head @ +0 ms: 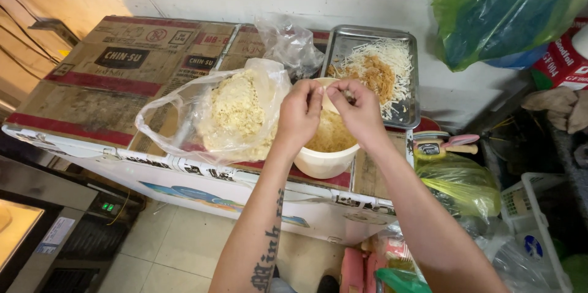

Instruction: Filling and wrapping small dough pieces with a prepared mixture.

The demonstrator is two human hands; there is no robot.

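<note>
Flattened brown cardboard box [122, 66] (red-banded) covers the freezer top; red carton [560, 60] right.

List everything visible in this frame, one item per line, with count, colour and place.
cream tub: one, cream, near edge of the cardboard top, holding yellow shreds
clear bag: one, transparent, left of the tub, full of pale yellow crumbly food
metal tray: one, silver, behind the tub, with white and brown shreds
crumpled clear bag: one, transparent, left of the tray
cardboard sheets: several, brown with red bands, covering the top
green bag: one, upper right
yellow-green bag: one, right of the tub, lower
white crate: one, lower right
left hand: one, over the tub, fingers pinched
right hand: one, over the tub, fingers pinched
</note>
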